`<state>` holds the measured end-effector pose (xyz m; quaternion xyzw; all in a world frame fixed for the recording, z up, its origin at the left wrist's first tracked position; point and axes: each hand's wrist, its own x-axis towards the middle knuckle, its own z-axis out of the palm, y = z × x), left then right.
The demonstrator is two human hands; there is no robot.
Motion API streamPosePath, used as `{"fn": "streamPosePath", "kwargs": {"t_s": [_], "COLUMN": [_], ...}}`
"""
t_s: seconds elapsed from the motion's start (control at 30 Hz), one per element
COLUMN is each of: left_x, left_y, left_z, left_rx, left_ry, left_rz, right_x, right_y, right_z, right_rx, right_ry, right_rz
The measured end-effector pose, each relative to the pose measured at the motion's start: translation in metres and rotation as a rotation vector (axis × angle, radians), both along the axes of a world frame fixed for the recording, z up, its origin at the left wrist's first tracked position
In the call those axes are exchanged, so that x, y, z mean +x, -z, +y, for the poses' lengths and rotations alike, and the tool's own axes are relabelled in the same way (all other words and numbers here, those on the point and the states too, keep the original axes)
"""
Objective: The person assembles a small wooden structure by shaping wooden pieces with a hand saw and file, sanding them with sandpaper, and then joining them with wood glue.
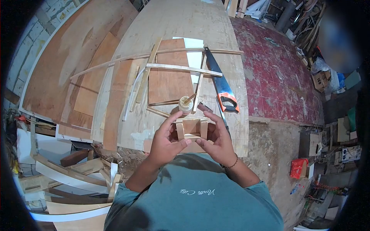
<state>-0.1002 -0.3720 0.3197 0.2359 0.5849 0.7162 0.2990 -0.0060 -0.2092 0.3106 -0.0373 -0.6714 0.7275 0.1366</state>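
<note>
Supporting a small, open box of pale wood and brown board (192, 125) between left hand (165, 138) and right hand (220, 143), fingers part-open and curved against opposite sides, at the near edge of the light plywood counter (239, 129). Best steadied with light, even pressure, keeping side pieces parallel and avoiding twist at the joints. Note beyond it a short, round, whitish jar (185, 108), containing a slanting, slender brown stick (190, 98) and pale yellowish matter, too small to identify.
</note>
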Motion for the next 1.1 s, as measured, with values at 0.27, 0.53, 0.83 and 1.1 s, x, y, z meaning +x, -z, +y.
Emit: {"fn": "streamPosePath", "kwargs": {"t_s": [0.27, 0.53, 0.83, 1.1], "left_x": [-0.002, -0.014, -0.015, -0.017], "left_y": [-0.003, 0.002, 0.008, 0.01], "left_z": [-0.001, -0.005, 0.0, 0.005], "left_rx": [-0.01, 0.124, 0.038, 0.043], "left_ry": [0.02, 0.068, 0.116, 0.119], "left_rz": [-0.026, -0.154, -0.132, -0.209], "right_x": [-0.003, -0.006, -0.01, -0.008], "right_y": [0.001, -0.023, -0.021, -0.009], "right_z": [0.001, 0.01, 0.005, 0.004], "right_rx": [-0.081, 0.802, 1.14, 0.958], "right_ry": [-0.02, 0.182, 0.126, 0.245], "right_rz": [-0.027, 0.163, 0.172, 0.204]}}
